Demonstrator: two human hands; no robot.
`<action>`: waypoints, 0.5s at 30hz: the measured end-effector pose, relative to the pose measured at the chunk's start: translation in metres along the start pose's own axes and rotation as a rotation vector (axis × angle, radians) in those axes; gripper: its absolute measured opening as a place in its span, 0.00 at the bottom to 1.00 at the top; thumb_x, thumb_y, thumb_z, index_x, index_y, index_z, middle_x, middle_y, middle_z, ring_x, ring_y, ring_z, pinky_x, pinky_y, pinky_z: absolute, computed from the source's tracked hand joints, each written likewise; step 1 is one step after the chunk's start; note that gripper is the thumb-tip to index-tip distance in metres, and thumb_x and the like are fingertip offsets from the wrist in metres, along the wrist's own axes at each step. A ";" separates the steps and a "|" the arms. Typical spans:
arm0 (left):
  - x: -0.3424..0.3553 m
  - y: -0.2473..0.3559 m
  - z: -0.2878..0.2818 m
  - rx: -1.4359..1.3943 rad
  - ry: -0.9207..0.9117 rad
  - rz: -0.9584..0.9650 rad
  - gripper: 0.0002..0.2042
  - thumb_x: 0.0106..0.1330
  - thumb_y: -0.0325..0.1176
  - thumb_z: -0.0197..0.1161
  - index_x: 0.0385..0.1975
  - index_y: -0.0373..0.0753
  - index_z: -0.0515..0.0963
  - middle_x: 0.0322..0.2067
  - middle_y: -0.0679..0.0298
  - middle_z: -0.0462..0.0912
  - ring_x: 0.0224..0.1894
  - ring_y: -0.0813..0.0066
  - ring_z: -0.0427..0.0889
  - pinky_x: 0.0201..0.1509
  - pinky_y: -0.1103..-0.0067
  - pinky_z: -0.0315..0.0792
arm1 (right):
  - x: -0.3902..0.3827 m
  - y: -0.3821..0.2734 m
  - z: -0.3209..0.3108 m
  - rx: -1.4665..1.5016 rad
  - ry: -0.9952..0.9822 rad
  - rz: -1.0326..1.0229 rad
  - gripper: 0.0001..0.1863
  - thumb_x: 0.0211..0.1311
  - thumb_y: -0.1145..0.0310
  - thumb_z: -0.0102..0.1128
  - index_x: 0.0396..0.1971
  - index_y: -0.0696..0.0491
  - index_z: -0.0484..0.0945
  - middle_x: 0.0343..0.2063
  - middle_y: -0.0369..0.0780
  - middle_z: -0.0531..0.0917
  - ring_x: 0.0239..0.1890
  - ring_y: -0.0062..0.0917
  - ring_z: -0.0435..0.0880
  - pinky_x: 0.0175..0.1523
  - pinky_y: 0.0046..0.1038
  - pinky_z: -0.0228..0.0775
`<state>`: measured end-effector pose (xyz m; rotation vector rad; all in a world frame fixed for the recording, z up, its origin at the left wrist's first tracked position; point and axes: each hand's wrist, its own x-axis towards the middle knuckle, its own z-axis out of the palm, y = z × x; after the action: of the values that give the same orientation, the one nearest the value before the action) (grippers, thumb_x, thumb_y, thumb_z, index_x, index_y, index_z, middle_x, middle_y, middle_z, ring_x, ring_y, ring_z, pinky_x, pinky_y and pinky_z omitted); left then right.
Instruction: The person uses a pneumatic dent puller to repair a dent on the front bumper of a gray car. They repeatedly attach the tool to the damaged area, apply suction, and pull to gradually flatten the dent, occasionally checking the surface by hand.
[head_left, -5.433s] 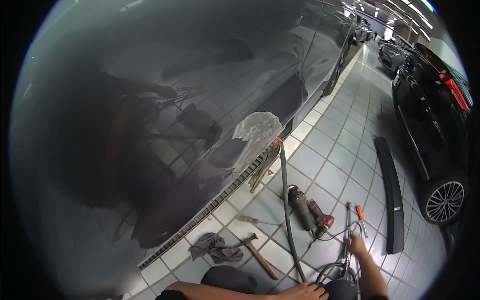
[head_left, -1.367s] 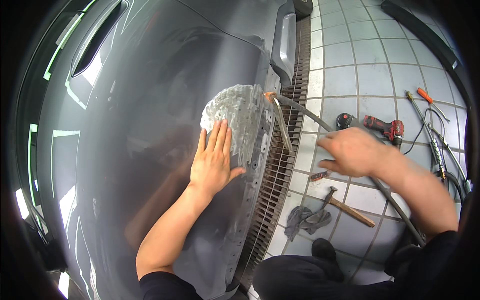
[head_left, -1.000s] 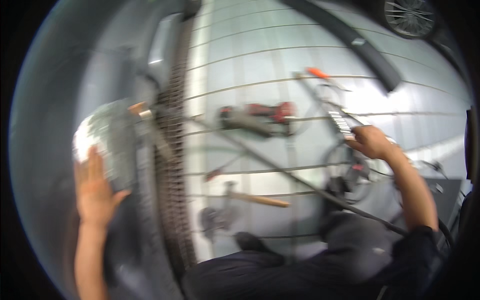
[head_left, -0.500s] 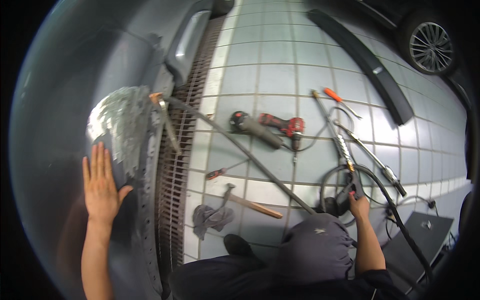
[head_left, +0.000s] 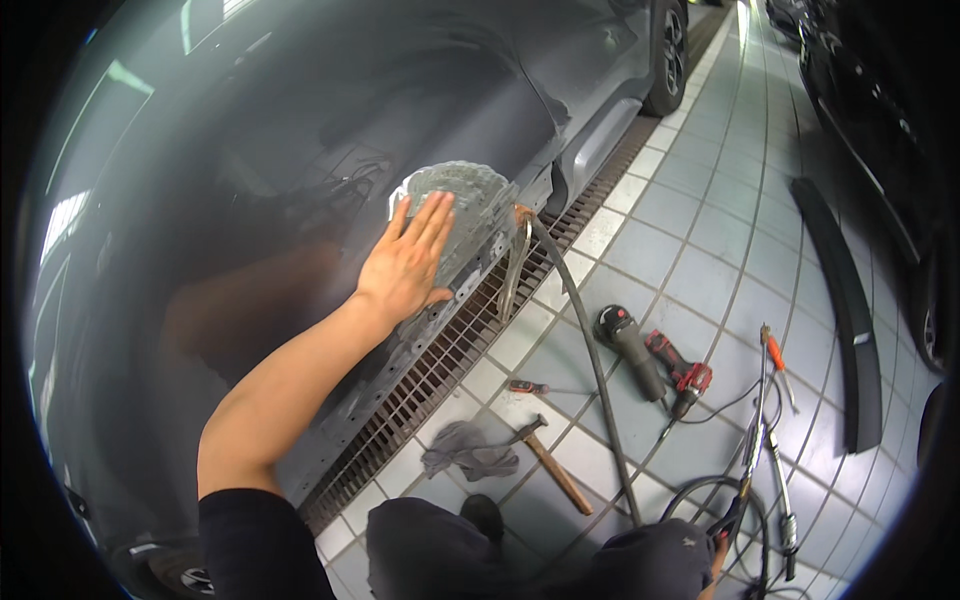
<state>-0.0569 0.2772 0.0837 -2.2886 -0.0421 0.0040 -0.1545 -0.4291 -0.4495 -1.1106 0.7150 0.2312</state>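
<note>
My left hand (head_left: 403, 262) lies flat on the dark grey car side panel (head_left: 270, 230), fingers stretched out over the lower left of a ground bare-metal patch (head_left: 478, 195). Right of that patch, a clamp (head_left: 520, 235) with a copper-coloured end grips the panel's lower flange, and a thick black cable (head_left: 598, 370) runs from it. At the lower right, my right hand (head_left: 719, 556) shows only in part beside my knee. It is closed on the black grip of a slide-hammer dent puller (head_left: 750, 450), whose metal shaft points away from me.
On the tiles lie a grey cloth (head_left: 470, 452), a hammer (head_left: 558, 470), a small screwdriver (head_left: 530, 387), an angle grinder (head_left: 632, 350), a red-black cordless drill (head_left: 682, 375) and an orange-handled tool (head_left: 776, 352). A floor grate (head_left: 450, 370) borders the car; a black trim strip (head_left: 845, 310) lies right.
The view has swung left, so the car fills more of it. My left hand has moved up from below the bare patch onto its edge. My right hand still holds the dent puller.
</note>
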 end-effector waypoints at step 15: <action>0.048 0.224 -0.117 -2.667 -0.069 0.480 0.46 0.59 0.43 0.69 0.70 0.38 0.44 0.67 0.44 0.53 0.69 0.56 0.56 0.67 0.68 0.60 | -0.135 -0.216 0.184 -0.038 -0.362 -0.600 0.32 0.53 0.53 0.66 0.55 0.54 0.70 0.40 0.39 0.77 0.41 0.28 0.78 0.46 0.31 0.73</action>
<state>-0.0005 0.0430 -0.0075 -4.7797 1.1415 0.6293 -0.0712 -0.3407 -0.1594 -1.2284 0.0402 -0.0690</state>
